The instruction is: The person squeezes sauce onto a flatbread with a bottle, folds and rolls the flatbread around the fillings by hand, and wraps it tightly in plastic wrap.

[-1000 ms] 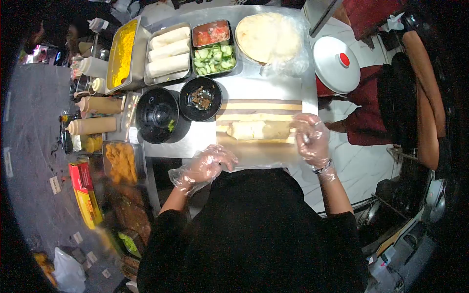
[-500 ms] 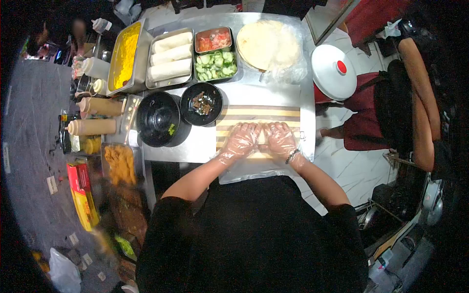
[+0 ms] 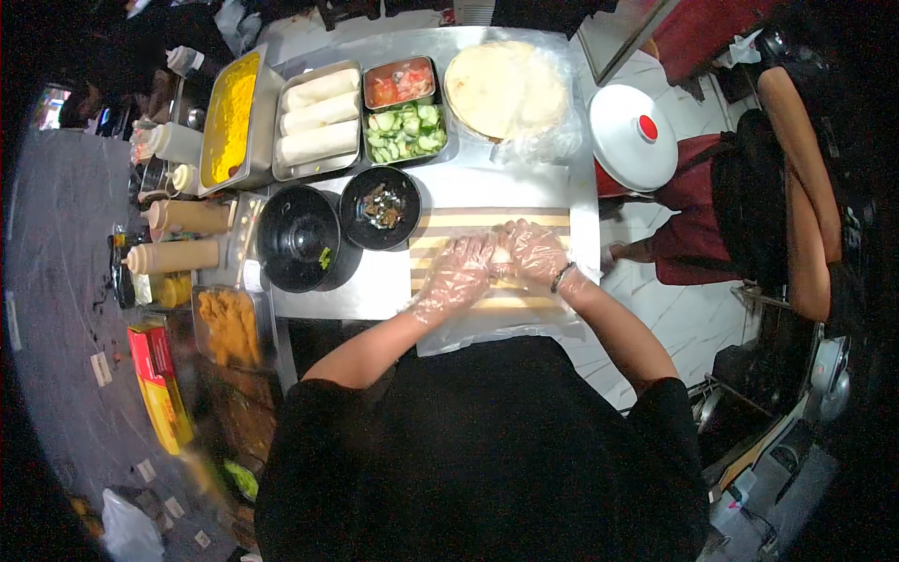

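Note:
My left hand (image 3: 457, 276) and my right hand (image 3: 534, 253), both in clear plastic gloves, curl side by side over a rolled tortilla wrap (image 3: 503, 255). Only a pale bit of the wrap shows between them; my fingers cover the rest. Beneath it lies a striped wooden board (image 3: 445, 219), with a plastic sheet (image 3: 459, 339) along its near edge. Left of the board is a small black bowl (image 3: 410, 225) with dark scraps in it. A larger black bowl (image 3: 288, 229) holding a bit of green stands beside that one.
At the back stand a tray of several rolled wraps (image 3: 319, 141), tins of chopped tomato (image 3: 401, 86) and sliced cucumber (image 3: 407, 131), and stacked flatbreads (image 3: 501, 89). Sauce bottles (image 3: 178, 257) and a tub of yellow food (image 3: 231, 117) line the left. A person (image 3: 698, 206) stands right, near a lidded pot (image 3: 623, 140).
My right hand has tilted and shifted slightly up and left, closer to my left hand. The whole view has moved a little. Both hands stay over the wrap.

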Tool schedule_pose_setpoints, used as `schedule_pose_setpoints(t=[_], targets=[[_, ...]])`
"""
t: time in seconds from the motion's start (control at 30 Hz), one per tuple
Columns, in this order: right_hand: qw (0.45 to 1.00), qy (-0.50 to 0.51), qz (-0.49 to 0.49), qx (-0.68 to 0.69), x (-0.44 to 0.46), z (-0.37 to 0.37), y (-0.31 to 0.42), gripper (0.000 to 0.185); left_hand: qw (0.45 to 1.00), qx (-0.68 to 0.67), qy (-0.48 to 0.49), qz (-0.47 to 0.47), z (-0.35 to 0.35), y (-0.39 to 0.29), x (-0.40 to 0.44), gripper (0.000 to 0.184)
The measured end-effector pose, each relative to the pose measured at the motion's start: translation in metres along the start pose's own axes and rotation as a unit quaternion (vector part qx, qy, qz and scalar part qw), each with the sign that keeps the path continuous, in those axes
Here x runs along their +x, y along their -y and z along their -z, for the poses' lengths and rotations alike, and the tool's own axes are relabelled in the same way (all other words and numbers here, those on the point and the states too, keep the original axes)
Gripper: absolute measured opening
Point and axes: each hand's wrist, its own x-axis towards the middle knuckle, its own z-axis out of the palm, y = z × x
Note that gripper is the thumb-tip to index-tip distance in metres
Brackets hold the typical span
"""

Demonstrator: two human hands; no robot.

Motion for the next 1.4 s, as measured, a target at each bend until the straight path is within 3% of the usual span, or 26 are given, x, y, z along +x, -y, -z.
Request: schedule_pose_setpoints(t=[0.07,0.17,0.23,0.27,0.3,0.33,0.37,0.43,0.5,0.6,0.67,0.8,0.93,1.07,1.17,1.27,1.4], targets=[[1.0,-0.008,-0.02,0.007,0.001,-0.009,-0.006,0.067,0.995,0.074,-0.073,-0.013,-0.002,-0.004,-0.007,0.073],[0.999,-0.041,0.005,0.026,0.007,-0.002,-0.009,0.066,0.995,0.074,-0.059,-0.005,-0.02,0.004,-0.003,0.073],[0.985,0.143,-0.079,0.047,0.013,0.028,0.004,0.064,0.996,0.069,-0.05,-0.004,-0.021,0.009,0.005,0.075],[0.986,0.144,-0.077,0.045,0.011,0.016,-0.001,0.064,0.999,0.044,-0.002,0.0,-0.014,0.012,0.011,0.075],[0.999,0.028,-0.02,-0.01,0.004,-0.008,-0.006,0.067,0.999,0.019,0.045,0.005,-0.011,0.014,0.014,0.076],[0.993,-0.087,0.038,-0.065,-0.004,-0.022,-0.006,0.069,0.999,0.019,0.044,0.008,-0.013,0.018,0.015,0.076],[0.991,-0.109,0.023,-0.07,-0.014,-0.008,0.008,0.075,0.999,0.031,0.009,-0.012,-0.019,0.022,0.014,0.077],[0.997,-0.048,0.0,-0.066,-0.012,0.014,0.02,0.077,0.998,0.042,-0.026,-0.034,-0.011,0.023,0.019,0.078],[0.998,0.011,-0.024,-0.063,-0.009,0.015,0.017,0.08,0.994,-0.013,0.112,0.009,0.027,0.013,0.029,0.074],[0.999,0.038,-0.024,-0.028,0.004,0.021,0.015,0.078,0.99,-0.022,0.138,0.019,0.042,0.014,0.036,0.069],[0.99,0.13,-0.057,0.02,0.006,0.04,0.018,0.077,0.993,-0.025,0.112,0.012,0.022,0.021,0.034,0.06],[0.997,0.071,-0.02,0.025,-0.004,0.002,0.006,0.075,0.999,-0.024,0.044,0.003,0.018,0.016,0.02,0.043],[0.999,0.045,-0.015,0.01,-0.003,0.0,0.003,0.072,0.993,-0.042,0.108,0.016,0.03,0.014,0.026,0.044],[0.996,0.074,-0.017,0.042,-0.001,0.02,0.009,0.067,0.999,-0.019,0.027,-0.015,0.008,0.021,0.024,0.043],[0.997,0.056,0.005,0.048,0.0,0.021,0.006,0.066,0.996,0.006,0.089,0.013,0.01,0.017,0.024,0.049],[0.997,0.062,0.019,0.036,-0.001,0.021,0.009,0.068,0.996,-0.01,0.085,0.008,0.013,0.015,0.02,0.058],[0.997,0.069,0.02,-0.03,-0.002,0.026,0.003,0.07,0.997,-0.027,0.078,0.007,0.015,0.014,0.025,0.051]])
